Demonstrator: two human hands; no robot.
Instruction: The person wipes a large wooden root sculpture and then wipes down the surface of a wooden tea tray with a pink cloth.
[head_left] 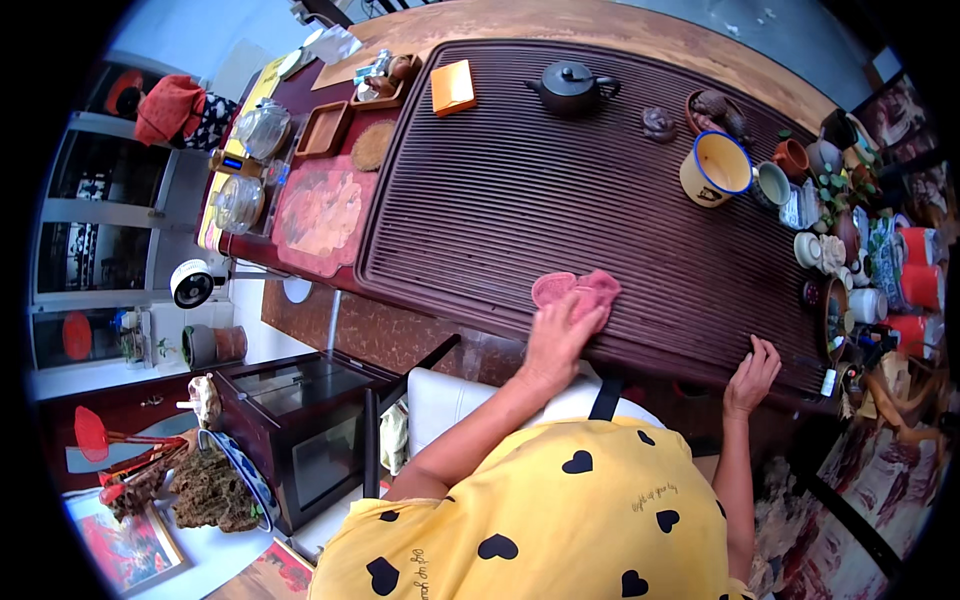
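Observation:
My left hand [556,338] presses flat on a pink cloth [580,288] at the near edge of a large dark slatted tea tray [560,200]. My right hand [752,374] rests with fingers spread on the tray's near right edge, holding nothing. Farther back on the tray stand a dark teapot [572,88], an orange box [453,87] and a cream mug with a blue rim [716,168].
Many small cups, jars and figurines [840,220] crowd the tray's right end. On the left lie a red patterned mat [322,215], glass lidded vessels [240,200], a wooden dish [324,130]. A dark glass-topped cabinet [300,420] stands below left.

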